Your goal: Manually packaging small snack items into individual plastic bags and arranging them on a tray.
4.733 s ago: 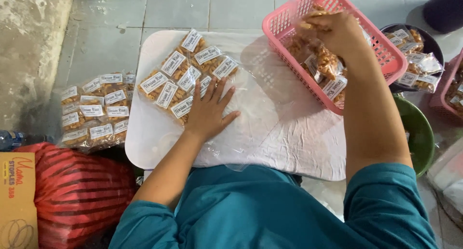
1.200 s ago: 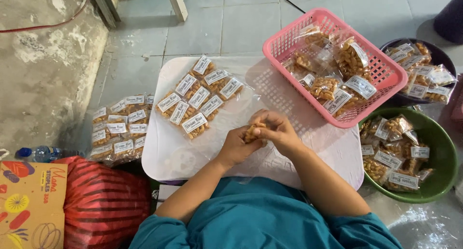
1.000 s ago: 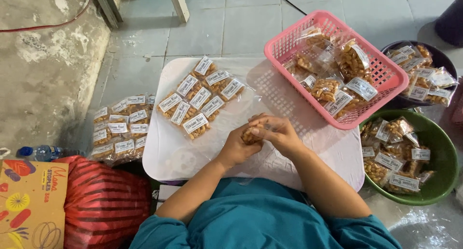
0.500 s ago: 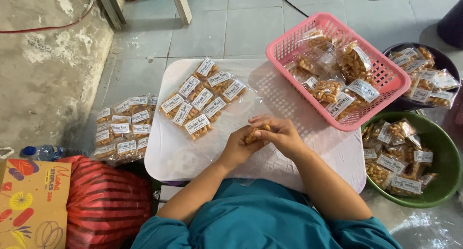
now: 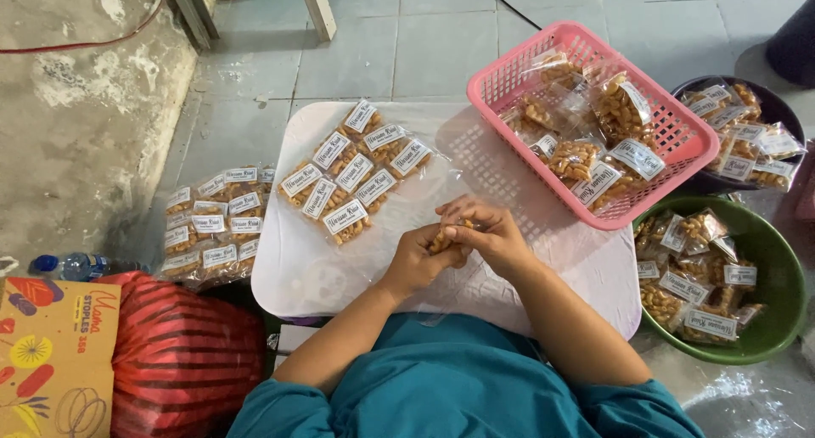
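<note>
Hands, left [image 5: 416, 260] and right [image 5: 492, 234], grip one snack packet [image 5: 443, 237] beside white-labelled packets [image 5: 352, 179].

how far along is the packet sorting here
Done, it seems: a neat block of packets laid on the white table, plus a bundle on the floor. In hand: both the left hand and right hand grip one packet. Left: loose packets fill the pink basket and green bowl.

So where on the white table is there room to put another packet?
The white table is bare near its front left corner, below the row of packets. It's crowded by the pink basket and around both hands.
</note>
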